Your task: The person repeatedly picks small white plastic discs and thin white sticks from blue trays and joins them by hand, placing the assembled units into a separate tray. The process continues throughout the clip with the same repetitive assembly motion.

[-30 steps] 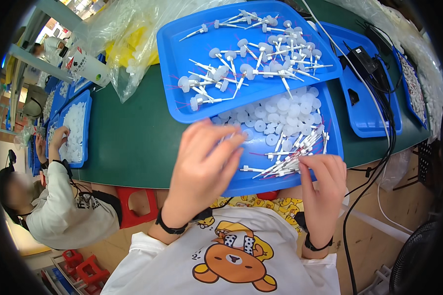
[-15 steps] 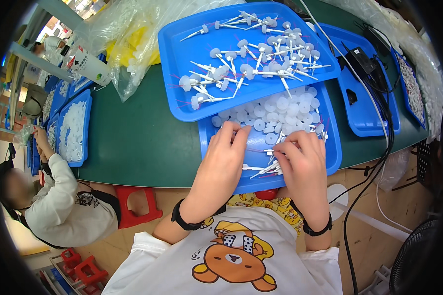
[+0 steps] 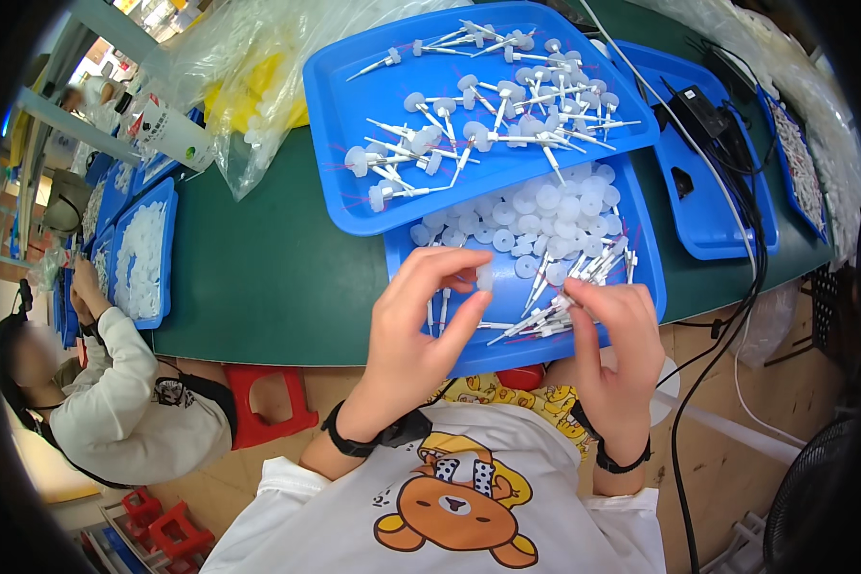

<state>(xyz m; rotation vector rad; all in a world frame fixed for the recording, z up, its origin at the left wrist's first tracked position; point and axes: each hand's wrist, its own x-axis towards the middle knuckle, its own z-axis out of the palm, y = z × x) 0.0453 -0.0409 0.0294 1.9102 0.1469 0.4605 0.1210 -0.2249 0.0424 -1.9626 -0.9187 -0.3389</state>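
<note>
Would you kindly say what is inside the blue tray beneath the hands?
Translucent discs and slim white pieces; anything beneath the upper tray, left hand or right hand is hidden.

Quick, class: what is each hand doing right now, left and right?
Left hand: holding a translucent white disc between thumb and fingers.
Right hand: fingers bent by the white sticks; cannot tell if it grips one.

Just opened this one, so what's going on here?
A person's left hand pinches a translucent white disc over the lower blue tray, among loose discs and white sticks. The right hand is at the sticks; whether it grips one is unclear. The upper blue tray holds disc-topped sticks.
</note>
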